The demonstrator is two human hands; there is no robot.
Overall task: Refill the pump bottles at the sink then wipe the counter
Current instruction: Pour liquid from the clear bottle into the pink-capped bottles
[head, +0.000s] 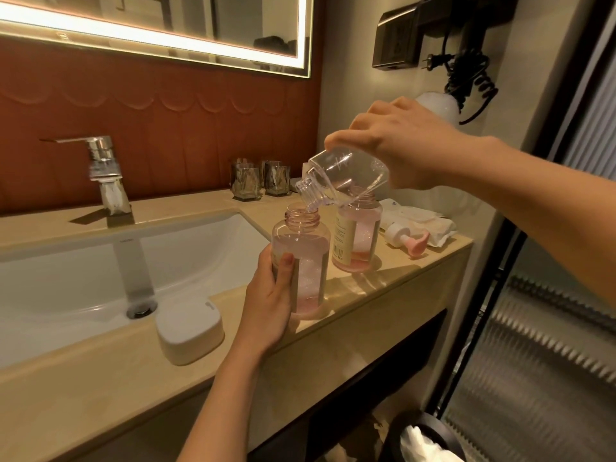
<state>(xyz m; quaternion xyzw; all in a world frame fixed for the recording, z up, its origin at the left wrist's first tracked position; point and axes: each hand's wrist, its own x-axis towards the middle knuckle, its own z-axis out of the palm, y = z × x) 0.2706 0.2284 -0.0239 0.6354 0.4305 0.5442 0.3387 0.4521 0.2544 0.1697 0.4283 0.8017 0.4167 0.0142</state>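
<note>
Head view, at a bathroom sink: in the middle of the frame my left hand point(270, 295) grips a pink bottle point(300, 261) with its cap off, thumb across the label and fingers curled round the far side, at the front edge of the counter point(383, 288). Above it, my right hand point(400, 145) clasps the base of a clear bottle point(346, 176) tipped steeply down, its mouth touching the pink bottle's open neck. A second pink bottle point(356, 235) stands just behind, also uncapped and upright. To its right a pump top point(405, 238) lies on its side beside a crumpled wipe point(423, 221). At left are the basin point(83, 261), the tap point(103, 171) and a white box point(190, 328) on the counter's near edge; tumblers point(260, 178) stand against the back wall.
</note>
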